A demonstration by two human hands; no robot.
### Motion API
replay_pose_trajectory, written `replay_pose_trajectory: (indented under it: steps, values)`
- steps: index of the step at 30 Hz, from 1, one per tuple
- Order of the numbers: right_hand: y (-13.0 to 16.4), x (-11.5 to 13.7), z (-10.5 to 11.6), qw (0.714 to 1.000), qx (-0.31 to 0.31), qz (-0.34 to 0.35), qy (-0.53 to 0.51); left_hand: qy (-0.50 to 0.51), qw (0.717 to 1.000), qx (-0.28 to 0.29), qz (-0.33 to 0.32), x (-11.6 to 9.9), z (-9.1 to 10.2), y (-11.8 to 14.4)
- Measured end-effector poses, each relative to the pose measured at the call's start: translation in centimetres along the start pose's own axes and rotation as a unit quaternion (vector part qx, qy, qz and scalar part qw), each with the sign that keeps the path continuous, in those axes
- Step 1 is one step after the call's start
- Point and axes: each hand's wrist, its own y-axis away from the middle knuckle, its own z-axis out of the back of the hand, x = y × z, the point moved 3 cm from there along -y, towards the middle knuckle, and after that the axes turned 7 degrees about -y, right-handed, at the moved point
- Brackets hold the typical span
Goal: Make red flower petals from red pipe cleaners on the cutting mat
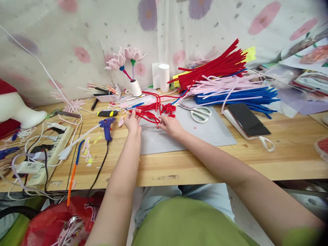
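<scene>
Setting: a wooden tabletop (282, 150) runs across the middle of the frame, against a wall draped in flower-print cloth.
Near edge: the person's lap and both forearms fill the lower centre, reaching forward.
Left hand (132, 122): at centre frame, fingers pinched on one end of the bent red pipe cleaners (150, 116), pinning them flat.
Right hand (171, 125): just beside it, fingertips pressing the other end of the same red loops; both hands share the piece, so it stays taut.
Work mat: a grey cutting mat (205, 133) lies under the hands, sparing the wood.
Left of the hands: a blue glue gun (107, 125) stands nozzle-down, cord trailing to a power strip (48, 150).
Right of the hands: scissors (198, 112) and a phone (248, 119), within reach.
Far side: piled red, pink and blue pipe cleaner stock (230, 82), upper right; finished pink flowers (125, 58) upright, upper centre.
</scene>
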Motion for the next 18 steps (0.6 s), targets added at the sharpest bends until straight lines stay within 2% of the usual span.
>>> replay_pose_trajectory:
  steps: [7, 18]
  values:
    - [-0.89, 0.65, -0.01, 0.997, 0.017, -0.045, 0.062, -0.02, 1.0, 0.003, -0.019, -0.34, -0.1, -0.07]
    - [-0.9, 0.76, 0.04, 0.998, 0.014, -0.027, 0.055, -0.026, 0.999, 0.001, -0.025, -0.73, 0.06, 0.06]
